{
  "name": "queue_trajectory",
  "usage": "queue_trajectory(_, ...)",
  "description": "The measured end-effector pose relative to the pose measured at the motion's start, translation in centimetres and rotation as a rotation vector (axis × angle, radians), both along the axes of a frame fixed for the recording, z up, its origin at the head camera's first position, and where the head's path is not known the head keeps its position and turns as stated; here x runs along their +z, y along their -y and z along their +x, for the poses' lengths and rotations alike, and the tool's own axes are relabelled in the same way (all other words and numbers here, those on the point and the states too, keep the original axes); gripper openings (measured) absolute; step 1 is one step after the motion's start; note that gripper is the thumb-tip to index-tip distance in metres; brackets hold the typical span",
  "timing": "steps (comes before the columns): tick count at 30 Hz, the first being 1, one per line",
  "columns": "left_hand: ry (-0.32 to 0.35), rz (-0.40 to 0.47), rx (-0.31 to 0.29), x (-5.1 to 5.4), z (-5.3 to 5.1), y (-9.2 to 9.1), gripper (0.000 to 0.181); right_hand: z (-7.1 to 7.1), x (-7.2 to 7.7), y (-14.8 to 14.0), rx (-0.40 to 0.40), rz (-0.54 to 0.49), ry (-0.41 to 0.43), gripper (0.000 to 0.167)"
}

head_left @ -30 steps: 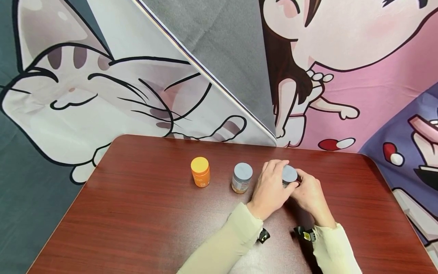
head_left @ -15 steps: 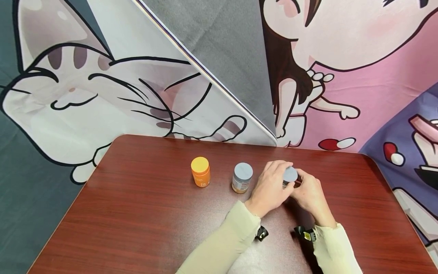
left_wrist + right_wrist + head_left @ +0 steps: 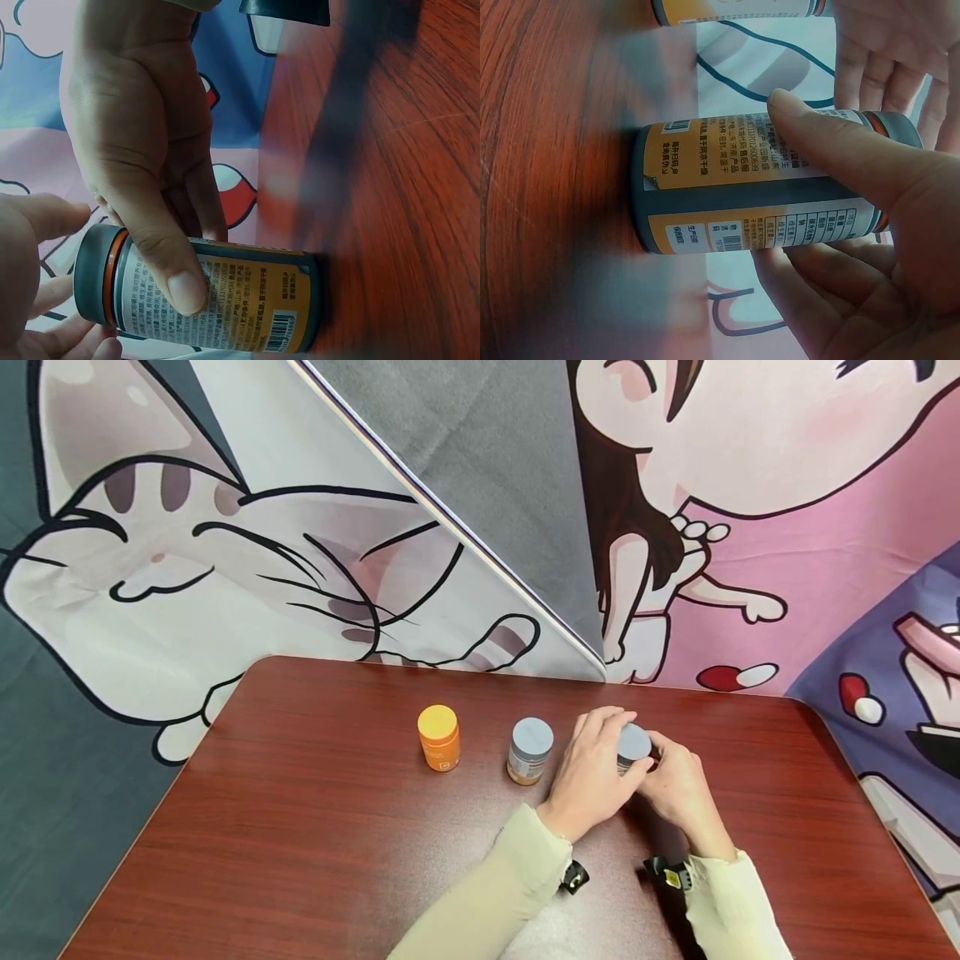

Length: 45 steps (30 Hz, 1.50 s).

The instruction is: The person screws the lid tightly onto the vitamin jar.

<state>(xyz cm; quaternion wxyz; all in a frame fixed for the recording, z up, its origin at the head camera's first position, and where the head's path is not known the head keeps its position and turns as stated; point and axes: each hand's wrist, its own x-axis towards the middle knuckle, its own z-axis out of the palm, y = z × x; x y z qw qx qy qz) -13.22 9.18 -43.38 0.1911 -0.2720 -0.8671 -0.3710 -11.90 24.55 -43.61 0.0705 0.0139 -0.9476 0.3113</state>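
A dark pill bottle (image 3: 727,196) with an orange-and-white label stands upright on the table between the two hands. My right hand (image 3: 678,789) holds its body, thumb on the label and fingers round the opposite side. The left hand (image 3: 588,777) has its fingers and thumb about the grey cap (image 3: 634,742). Both wrist views show the cap over the neck, with a thin orange band below it. Part of the bottle is hidden by the hands in the head view.
Left of the hands stands another grey-capped bottle (image 3: 530,752). Farther left is an orange bottle (image 3: 439,742) with a yellow cap. The brown table (image 3: 300,827) meets a cartoon-printed cloth backdrop (image 3: 495,468) at its far edge.
My left thumb and fingers shift slightly back and forth round the cap, and the bottle's top sways a little with them. The right hand keeps its hold; the other bottles stay put.
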Motion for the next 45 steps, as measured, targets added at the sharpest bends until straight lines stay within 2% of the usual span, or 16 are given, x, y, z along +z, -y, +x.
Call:
queue_trajectory(6, 0.001, -0.008, 0.072, -0.09, 0.11, -0.19, 0.06, 0.01, -0.06, 0.03, -0.006, -0.002, 0.003, 0.033)
queue_trajectory(12, 0.026, -0.015, 0.082, -0.18, 0.05, -0.32, 0.062, 0.02, -0.03, 0.03, -0.004, -0.01, -0.004, 0.034)
queue_trajectory(16, 0.031, -0.019, 0.058, -0.14, -0.17, -0.2, 0.06, -0.02, -0.02, 0.04, 0.004, -0.014, -0.013, 0.035)
queue_trajectory(23, 0.048, -0.042, -0.067, 0.07, -0.57, 0.46, 0.053, 0.02, 0.07, 0.05, 0.008, -0.023, 0.0, 0.039)
queue_trajectory(29, 0.049, -0.033, -0.078, -0.05, -0.62, 0.64, 0.057, 0.03, 0.12, 0.17, 0.006, -0.026, 0.009, 0.04)
queue_trajectory(32, 0.049, -0.006, -0.073, -0.22, -0.54, 0.54, 0.06, 0.05, 0.17, 0.18, -0.002, -0.03, 0.019, 0.042)
queue_trajectory(37, 0.037, 0.025, -0.028, -0.34, -0.33, 0.12, 0.065, 0.03, 0.07, 0.16, -0.011, -0.019, 0.02, 0.038)
queue_trajectory(45, 0.031, -0.004, 0.044, -0.08, -0.17, -0.22, 0.065, 0.01, 0.03, 0.08, -0.002, -0.008, -0.005, 0.032)
